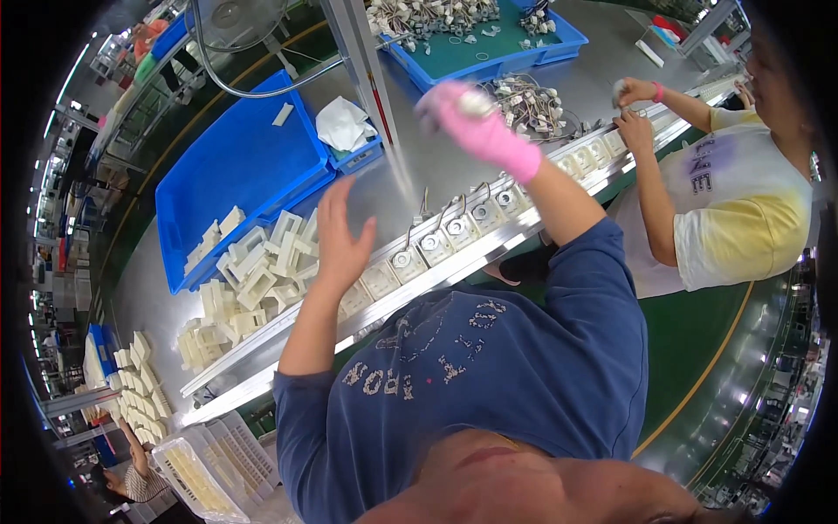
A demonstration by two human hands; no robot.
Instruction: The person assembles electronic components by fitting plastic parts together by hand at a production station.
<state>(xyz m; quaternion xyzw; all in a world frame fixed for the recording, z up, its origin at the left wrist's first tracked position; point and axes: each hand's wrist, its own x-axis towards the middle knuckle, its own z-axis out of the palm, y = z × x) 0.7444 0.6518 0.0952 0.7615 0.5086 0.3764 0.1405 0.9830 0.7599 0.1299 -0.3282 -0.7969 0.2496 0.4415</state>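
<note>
My left hand [342, 240] is bare and held over the near side of the bench, fingers apart with nothing in them. It hovers beside a pile of cream plastic frames [257, 279] and above the metal rail [305, 336]. In a pink glove, my right hand [482, 131] is raised over the bench near a heap of wired connectors [528, 109]. Motion smears its fingers, and a whitish patch shows on it; whether that is a held part I cannot tell. Along the rail sits a row of square white housings [432, 243], several with round metal centres and wires.
A large blue tray [253, 157] lies at the left, beside a small blue bin with white cloth [345, 127]. An upright metal post [362, 70] stands mid-bench. Another blue tray [524, 61] holds wired parts. A co-worker [724, 201] works at the right; a white crate [209, 463] is lower left.
</note>
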